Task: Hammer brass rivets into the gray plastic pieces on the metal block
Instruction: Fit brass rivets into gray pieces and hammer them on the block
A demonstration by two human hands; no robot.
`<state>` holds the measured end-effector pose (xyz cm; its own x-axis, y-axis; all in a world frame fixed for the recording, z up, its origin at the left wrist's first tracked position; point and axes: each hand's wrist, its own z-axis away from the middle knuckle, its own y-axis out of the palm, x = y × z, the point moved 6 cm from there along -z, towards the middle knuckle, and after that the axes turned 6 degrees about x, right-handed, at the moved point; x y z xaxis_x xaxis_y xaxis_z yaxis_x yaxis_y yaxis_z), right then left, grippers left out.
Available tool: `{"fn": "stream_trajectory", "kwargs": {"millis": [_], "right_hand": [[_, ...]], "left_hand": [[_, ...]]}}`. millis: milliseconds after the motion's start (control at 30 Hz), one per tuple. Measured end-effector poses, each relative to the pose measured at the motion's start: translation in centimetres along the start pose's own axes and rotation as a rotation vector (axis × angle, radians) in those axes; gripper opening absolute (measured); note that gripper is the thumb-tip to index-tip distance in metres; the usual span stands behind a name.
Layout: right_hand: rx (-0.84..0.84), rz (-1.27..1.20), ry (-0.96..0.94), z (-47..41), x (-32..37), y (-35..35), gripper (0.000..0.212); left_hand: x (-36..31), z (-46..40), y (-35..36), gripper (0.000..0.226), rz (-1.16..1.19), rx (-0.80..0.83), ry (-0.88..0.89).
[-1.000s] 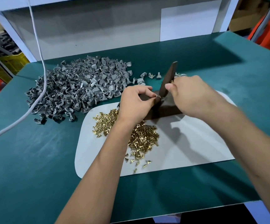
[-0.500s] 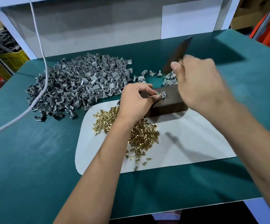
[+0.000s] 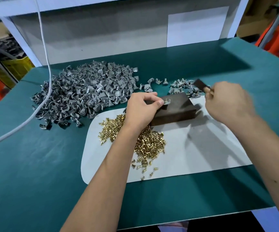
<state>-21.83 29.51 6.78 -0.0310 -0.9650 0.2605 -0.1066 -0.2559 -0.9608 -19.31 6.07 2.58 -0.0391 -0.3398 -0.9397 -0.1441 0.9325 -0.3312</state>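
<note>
- Gray plastic piece [image 3: 166,102] sits on the top face of the metal block [image 3: 175,109], near the block's 9 o'clock edge, with a small pale part pointing up from it.
- Left hand [image 3: 142,108] comes in from 7 o'clock; its thumb and curled fingers pinch the gray plastic piece from the left side, knuckles up, the wrist passing over the rivets.
- Metal block is dark and rectangular and lies on the gray mat [image 3: 194,153], toward the mat's 12 o'clock edge.
- Right hand [image 3: 227,102] is at 3 o'clock of the block, apart from it and blurred; its fingers curl round the handle of a hammer [image 3: 200,84].
- Hammer's dark flat head points toward 10 o'clock, over the small group of gray pieces [image 3: 182,87] that lies just beyond the block at 12 o'clock.
- Right forearm runs in from the 4 o'clock corner; the two hands are well apart, with the block between them.
- Brass rivets [image 3: 150,144] lie heaped on the mat at 7 o'clock of the block, with a few loose ones scattered toward 6 o'clock.
- Large pile of gray pieces [image 3: 85,94] covers the green table [image 3: 35,173] at 10 o'clock of the block.
- White cable [image 3: 46,52] hangs down at 10 o'clock and crosses that pile's left edge.
</note>
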Motion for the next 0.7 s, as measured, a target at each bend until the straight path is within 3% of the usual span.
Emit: {"fn": "stream_trajectory", "kwargs": {"millis": [100, 267, 367, 500, 700], "right_hand": [[0.075, 0.038, 0.092, 0.5, -1.7, 1.4, 0.017], [0.028, 0.038, 0.103, 1.1, -1.6, 1.4, 0.020], [-0.054, -0.003, -0.078, 1.0, 1.0, 0.6, 0.019], [-0.082, -0.065, -0.469, 2.2, 5.8, 0.4, 0.022], [-0.106, -0.105, -0.667, 2.9, 7.9, 0.7, 0.021]], "left_hand": [[0.1, 0.0, 0.1, 0.022, 0.005, 0.003, -0.015], [0.0, 0.1, 0.4, 0.016, 0.026, 0.036, -0.001], [-0.2, 0.2, 0.4, 0.014, 0.033, 0.042, 0.004], [-0.6, 0.3, 0.2, 0.019, 0.067, 0.026, 0.012], [-1.0, 0.2, -0.2, 0.024, 0.080, 0.005, 0.045]]}}
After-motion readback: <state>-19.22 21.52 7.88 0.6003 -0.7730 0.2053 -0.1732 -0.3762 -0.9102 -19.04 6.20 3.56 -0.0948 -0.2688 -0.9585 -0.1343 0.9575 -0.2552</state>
